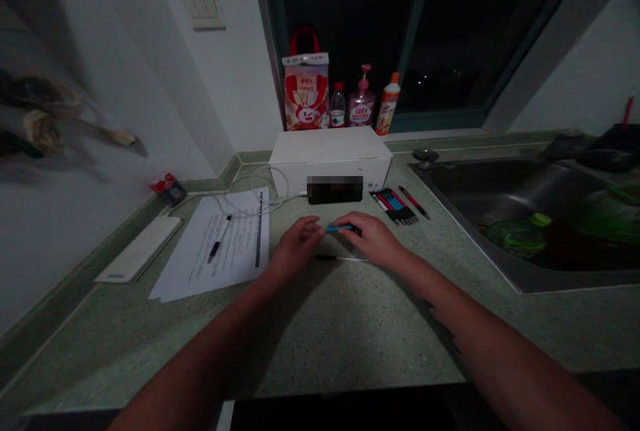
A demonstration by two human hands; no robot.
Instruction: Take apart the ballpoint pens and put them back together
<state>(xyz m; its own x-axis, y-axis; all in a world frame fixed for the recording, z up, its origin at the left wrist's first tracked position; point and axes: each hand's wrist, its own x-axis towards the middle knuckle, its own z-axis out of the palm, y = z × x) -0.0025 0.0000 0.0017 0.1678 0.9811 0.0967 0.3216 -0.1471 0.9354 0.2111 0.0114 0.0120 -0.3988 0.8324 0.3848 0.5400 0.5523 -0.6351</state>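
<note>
A blue pen (338, 227) is held level between my two hands above the counter. My left hand (299, 244) pinches its left end between thumb and fingers. At the other end, my right hand (373, 236) has its fingers closed round the pen, where a black part partly shows. Just below both hands, a thin white rod with a black end (327, 257) lies on the counter, its right end hidden by my right wrist. Beyond my right hand lies a row of several black, blue and red pens (395, 206), with a red and black pen (414, 202) beside them.
A phone (335, 191) leans on a white box (325, 147), a white cable (250, 203) running left from it. Printed sheets (200, 271) with a black-and-white pen (219, 241) lie left. A steel sink (470, 231) is at right. Bottles (361, 107) and a red bag (306, 94) stand behind.
</note>
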